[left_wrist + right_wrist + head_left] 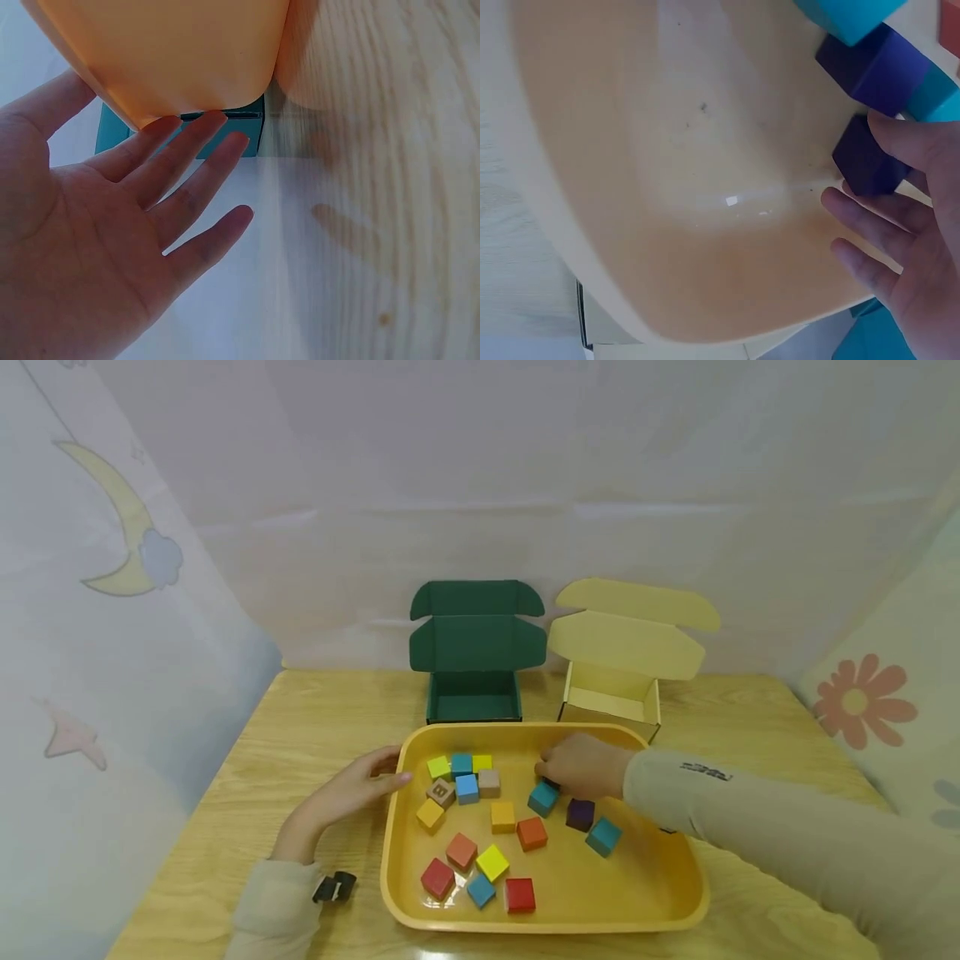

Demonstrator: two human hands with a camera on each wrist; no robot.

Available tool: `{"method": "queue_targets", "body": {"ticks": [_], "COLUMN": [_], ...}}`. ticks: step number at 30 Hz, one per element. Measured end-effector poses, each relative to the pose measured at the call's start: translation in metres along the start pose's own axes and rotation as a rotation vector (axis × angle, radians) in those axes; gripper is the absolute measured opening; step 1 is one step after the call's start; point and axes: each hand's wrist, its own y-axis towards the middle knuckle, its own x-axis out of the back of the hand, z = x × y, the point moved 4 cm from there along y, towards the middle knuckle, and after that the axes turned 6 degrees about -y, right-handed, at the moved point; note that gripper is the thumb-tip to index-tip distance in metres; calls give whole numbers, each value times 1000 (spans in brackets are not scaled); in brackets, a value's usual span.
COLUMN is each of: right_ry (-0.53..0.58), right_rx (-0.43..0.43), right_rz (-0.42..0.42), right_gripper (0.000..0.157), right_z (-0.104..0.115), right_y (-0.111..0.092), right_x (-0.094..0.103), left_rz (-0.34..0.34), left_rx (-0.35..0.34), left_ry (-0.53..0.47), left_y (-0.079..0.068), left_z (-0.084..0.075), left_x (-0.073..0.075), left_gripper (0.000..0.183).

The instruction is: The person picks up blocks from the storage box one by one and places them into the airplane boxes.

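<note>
A yellow tray [600, 902] holds several coloured cubes. Inside its far right part, my right hand [587, 766] pinches a dark purple cube [868, 159] between thumb and fingers; the hand mostly hides this cube in the head view. Close by lie a second purple cube [580, 815], a teal cube [543, 798] and another teal cube [603, 837]. At the tray's left side my left hand [356, 793] holds the rim, its thumb over the edge. In the left wrist view its fingers [191, 191] are spread, with some fingertips at the outer wall.
Behind the tray stand a dark green box [477, 643] and a pale yellow box [626, 643], both with raised lids. A black clip-like piece [335, 887] sits by the left sleeve. Left in the tray are red, yellow, blue and plain wood cubes, one a lettered block [441, 792].
</note>
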Motion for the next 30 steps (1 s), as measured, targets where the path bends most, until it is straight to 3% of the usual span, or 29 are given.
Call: {"method": "queue_targets", "body": {"ticks": [18,30], "right_ry": [-15,-12], "right_rx": [2,11], "right_rz": [-34,-95], "right_gripper": [11,10], "right_z": [-2,-12], "right_y": [3,-15], "right_x": [-7,11], "left_rz": [-17,-6], "left_rx": [16,8], "left_ry": [14,4], "left_y": [-1,1], "left_z": [2,1], "left_x": [0,0], "left_gripper": [59,60]}}
